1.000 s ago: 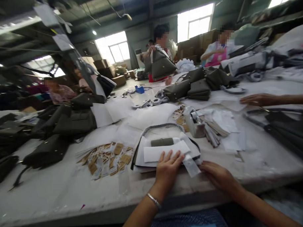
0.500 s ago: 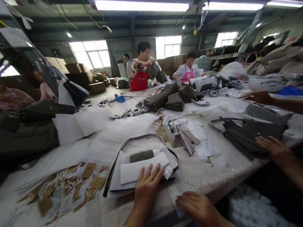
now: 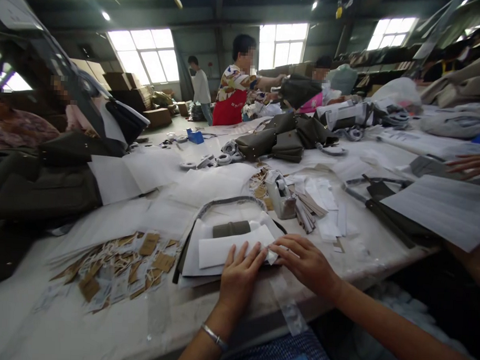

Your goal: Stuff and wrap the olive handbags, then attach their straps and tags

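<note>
My left hand lies flat, fingers spread, on white wrapping paper folded around a dark olive bag with a grey strap. My right hand rests just to the right, its fingertips pinched on the paper's right end, where a strip of clear tape runs down over the table edge. The wrapped bag lies near the front edge of the white table.
Brown hang tags are scattered to the left. A tape dispenser and paper strips stand behind the bag. Olive bags pile mid-table and at left. Another person's hand and white sheet are at right. Several workers stand at the far end.
My right hand has come up from the table edge to the paper's right end beside my left hand. The person at right has laid a white sheet over their bag.
</note>
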`<control>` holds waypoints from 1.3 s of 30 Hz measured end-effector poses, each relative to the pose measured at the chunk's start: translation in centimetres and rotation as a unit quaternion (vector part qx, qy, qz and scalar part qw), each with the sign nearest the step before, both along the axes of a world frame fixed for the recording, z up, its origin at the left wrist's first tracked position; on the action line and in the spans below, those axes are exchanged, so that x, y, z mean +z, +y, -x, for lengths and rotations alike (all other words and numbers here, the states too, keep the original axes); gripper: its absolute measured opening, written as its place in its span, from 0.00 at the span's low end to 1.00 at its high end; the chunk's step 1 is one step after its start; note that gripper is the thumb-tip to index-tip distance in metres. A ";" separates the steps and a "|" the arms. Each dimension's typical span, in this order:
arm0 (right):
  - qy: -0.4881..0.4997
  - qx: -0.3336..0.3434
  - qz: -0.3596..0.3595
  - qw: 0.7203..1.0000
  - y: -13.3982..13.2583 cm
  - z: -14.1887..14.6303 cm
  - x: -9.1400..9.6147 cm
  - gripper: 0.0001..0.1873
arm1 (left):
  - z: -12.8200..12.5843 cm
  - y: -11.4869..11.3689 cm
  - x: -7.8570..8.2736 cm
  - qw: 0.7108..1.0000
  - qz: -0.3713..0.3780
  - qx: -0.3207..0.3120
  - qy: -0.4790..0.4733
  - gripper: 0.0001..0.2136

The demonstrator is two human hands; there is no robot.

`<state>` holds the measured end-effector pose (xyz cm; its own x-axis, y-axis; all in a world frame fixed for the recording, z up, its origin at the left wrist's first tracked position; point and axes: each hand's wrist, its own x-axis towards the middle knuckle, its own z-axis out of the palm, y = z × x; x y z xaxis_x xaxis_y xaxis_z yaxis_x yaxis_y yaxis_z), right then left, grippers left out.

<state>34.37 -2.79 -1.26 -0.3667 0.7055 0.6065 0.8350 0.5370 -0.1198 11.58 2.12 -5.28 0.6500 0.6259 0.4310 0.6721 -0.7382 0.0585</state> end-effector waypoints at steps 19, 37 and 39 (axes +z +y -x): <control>0.028 0.054 -0.048 0.997 -0.8 2.1 -3.0 0.08 | -0.2 0.0 -0.2 0.999 0.022 0.009 -0.036 0.23; 0.000 0.070 -0.031 0.997 -1.8 0.6 -4.6 0.10 | -1.2 -0.2 -1.0 0.998 0.004 0.029 -0.060 0.19; 0.022 0.071 -0.001 0.997 -3.2 -0.3 -4.6 0.12 | -1.1 -0.3 -1.0 0.998 -0.001 0.033 -0.059 0.19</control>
